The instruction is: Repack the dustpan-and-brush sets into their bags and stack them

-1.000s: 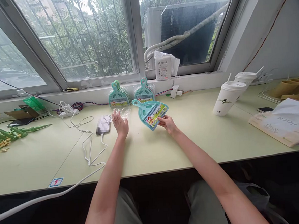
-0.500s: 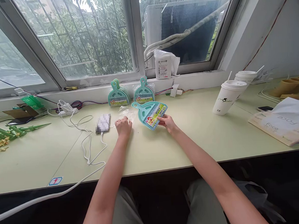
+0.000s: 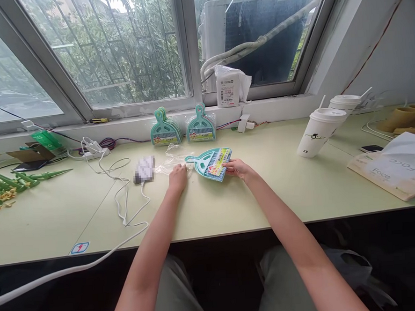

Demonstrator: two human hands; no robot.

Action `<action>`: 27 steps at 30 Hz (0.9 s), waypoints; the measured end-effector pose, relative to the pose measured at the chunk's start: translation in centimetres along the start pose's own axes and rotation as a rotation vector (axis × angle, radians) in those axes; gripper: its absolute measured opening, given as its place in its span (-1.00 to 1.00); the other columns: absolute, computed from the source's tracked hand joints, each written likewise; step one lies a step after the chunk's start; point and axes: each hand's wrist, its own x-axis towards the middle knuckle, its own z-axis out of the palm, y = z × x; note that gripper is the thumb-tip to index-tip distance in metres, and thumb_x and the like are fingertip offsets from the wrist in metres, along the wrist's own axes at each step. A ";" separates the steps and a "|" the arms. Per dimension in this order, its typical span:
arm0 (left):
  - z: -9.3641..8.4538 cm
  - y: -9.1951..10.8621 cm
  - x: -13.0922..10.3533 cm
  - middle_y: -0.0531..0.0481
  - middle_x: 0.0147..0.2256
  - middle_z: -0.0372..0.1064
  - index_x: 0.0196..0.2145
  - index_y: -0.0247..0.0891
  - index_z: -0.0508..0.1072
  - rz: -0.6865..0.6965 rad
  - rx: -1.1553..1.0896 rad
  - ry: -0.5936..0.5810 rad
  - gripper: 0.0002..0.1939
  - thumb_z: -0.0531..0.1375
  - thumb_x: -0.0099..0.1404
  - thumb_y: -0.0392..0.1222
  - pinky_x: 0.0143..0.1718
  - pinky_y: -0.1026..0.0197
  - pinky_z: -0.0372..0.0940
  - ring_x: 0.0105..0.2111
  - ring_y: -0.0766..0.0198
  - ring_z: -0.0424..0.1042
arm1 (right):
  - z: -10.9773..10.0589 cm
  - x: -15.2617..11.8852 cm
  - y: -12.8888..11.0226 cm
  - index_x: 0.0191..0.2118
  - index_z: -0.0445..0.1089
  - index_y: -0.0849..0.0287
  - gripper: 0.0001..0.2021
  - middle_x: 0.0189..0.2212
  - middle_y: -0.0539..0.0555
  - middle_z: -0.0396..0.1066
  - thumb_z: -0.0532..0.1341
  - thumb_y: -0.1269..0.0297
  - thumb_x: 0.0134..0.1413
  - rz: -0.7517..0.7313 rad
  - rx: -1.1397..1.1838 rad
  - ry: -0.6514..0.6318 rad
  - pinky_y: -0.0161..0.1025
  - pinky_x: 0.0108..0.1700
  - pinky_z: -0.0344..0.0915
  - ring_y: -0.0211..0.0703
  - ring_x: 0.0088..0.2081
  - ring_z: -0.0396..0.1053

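My right hand [image 3: 239, 168] grips the wide end of a mint-green mini dustpan and brush set [image 3: 203, 161] with a colourful label card, tilted over the desk with its handle pointing left. Beside that handle, my left hand [image 3: 178, 177] is closed on the near edge of a clear plastic bag [image 3: 172, 153] spread on the desk. The fingertips are partly hidden. Behind them, two stacks of similar bagged dustpan sets, a left stack [image 3: 165, 126] and a right stack [image 3: 201, 124], lean against the window sill.
A phone-sized blurred device [image 3: 144, 169] with a white cable [image 3: 124, 198] lies left of my hands. White paper cups [image 3: 318, 132] and a paper bag [image 3: 394, 167] are on the right. A tissue pack [image 3: 228, 86] stands on the sill. Green plastic stems [image 3: 15, 183] lie far left.
The dustpan set has come down lower and turned, its handle now pointing more to the left. My left hand has moved slightly right, towards the handle, and the bag is more spread out.
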 end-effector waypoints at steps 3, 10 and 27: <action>0.1 0.0 0.0 -0.33 0.21 0.10 0.20 -0.40 0.20 -0.023 -0.005 -0.008 -0.43 -0.12 0.24 -0.51 0.12 0.01 0.17 0.23 0.01 0.09 | -0.2 0.0 -0.1 -0.30 0.47 0.30 -0.85 -0.36 0.15 0.56 0.25 0.58 -0.06 -0.006 -0.035 -0.009 -0.24 -0.24 0.49 -0.18 -0.39 0.53; 0.0 0.3 0.1 -0.33 0.26 0.00 0.26 -0.54 0.06 -0.017 0.045 0.075 -0.35 -0.17 0.19 -0.59 0.13 0.11 0.20 0.24 0.07 0.06 | 0.3 -0.3 0.0 -0.29 0.46 0.30 -0.81 -0.32 0.17 0.56 0.28 0.58 -0.11 -0.034 -0.055 0.029 -0.22 -0.23 0.50 -0.14 -0.36 0.53; -0.5 1.7 -0.3 -0.16 0.29 -0.02 0.28 -0.33 0.06 0.217 -0.070 0.171 -0.34 -0.13 0.22 -0.49 0.24 0.04 0.02 0.27 0.08 0.00 | 2.5 -1.0 1.1 -0.25 0.45 0.27 -0.82 -0.27 0.16 0.55 0.30 0.46 -0.06 -0.179 -0.126 -0.071 -0.14 -0.21 0.51 -0.11 -0.34 0.53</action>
